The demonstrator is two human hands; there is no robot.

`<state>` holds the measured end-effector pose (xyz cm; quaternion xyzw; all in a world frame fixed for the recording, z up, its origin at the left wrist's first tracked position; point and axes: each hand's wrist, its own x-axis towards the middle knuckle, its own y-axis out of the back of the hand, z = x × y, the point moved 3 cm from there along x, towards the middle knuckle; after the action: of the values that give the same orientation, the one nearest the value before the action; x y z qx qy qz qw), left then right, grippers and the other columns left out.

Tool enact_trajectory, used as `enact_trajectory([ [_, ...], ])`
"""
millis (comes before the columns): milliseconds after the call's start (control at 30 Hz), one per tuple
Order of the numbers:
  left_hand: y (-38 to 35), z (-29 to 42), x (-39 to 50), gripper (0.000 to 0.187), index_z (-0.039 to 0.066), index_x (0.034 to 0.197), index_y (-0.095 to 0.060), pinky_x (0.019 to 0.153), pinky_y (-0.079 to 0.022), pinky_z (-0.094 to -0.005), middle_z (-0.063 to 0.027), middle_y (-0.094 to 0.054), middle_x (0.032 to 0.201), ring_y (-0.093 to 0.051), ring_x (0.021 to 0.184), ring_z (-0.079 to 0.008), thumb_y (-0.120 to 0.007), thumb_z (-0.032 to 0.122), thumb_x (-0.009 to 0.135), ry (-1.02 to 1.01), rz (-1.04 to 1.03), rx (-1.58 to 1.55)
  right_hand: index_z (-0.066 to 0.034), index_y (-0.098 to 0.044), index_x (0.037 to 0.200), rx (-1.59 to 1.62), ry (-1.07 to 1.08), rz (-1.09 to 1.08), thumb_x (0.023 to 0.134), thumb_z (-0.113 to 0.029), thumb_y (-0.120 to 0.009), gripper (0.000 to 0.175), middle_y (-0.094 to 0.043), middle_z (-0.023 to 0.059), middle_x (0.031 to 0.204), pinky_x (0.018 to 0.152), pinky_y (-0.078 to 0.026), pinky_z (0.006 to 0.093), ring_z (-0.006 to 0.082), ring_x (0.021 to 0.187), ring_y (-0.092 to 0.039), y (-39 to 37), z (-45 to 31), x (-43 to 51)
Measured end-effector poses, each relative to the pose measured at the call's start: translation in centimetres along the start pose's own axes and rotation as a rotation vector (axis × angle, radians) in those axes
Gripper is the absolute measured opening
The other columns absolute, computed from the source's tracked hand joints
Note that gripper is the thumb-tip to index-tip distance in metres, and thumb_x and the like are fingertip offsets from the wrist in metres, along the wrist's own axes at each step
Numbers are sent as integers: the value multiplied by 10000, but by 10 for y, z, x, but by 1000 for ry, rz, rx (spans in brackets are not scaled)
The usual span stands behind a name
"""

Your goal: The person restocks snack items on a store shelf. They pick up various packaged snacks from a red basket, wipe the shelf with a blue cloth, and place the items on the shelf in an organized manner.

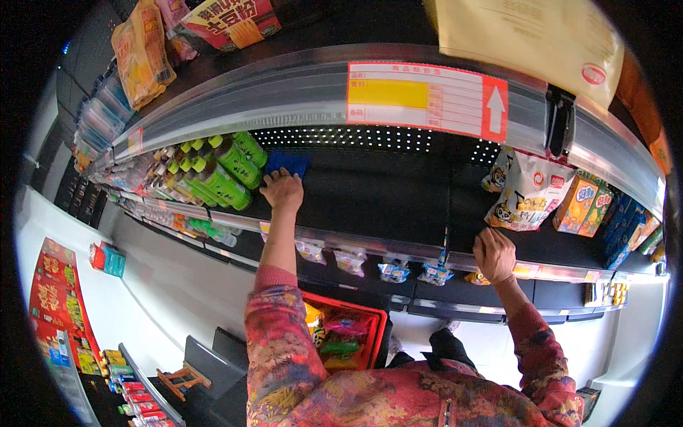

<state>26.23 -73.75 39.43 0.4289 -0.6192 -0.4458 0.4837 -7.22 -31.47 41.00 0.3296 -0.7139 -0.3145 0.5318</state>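
My left hand lies over the near edge of a blue cloth on the black shelf, just right of several green-labelled drink bottles. Its fingers rest on the cloth; whether they grip it is not plain. My right hand is at the shelf's front edge with its fingers curled, just below a white snack bag; nothing shows in it, though its palm side is hidden.
Boxed drinks stand right of the snack bag. An upper shelf edge with a price label crosses above my hands. Small snack packs lie on the shelf below. A red basket of packaged goods is by my body. A wooden stool stands lower left.
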Motion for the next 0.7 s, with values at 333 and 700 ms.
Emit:
enact_trajectory([
  [333,36,66,-87,311,71,1198,-685,882,-523,-528,-177,-662,1251,-584,1191,-380,-505,248,1015,-58,-33,-51,-55,-569,904,1,-10,27,908,-151,-643,121,-623,122,803,692,-547,444,336,773,-662,0,-1,-3],
  [700,85,212,-186,195,76,1094,-723,890,-572,-460,-146,-658,1161,-602,1160,-347,-622,145,943,-630,43,-258,-66,-576,912,30,-15,93,920,-204,-652,158,-652,114,802,674,-554,449,330,753,-668,-3,2,-4],
])
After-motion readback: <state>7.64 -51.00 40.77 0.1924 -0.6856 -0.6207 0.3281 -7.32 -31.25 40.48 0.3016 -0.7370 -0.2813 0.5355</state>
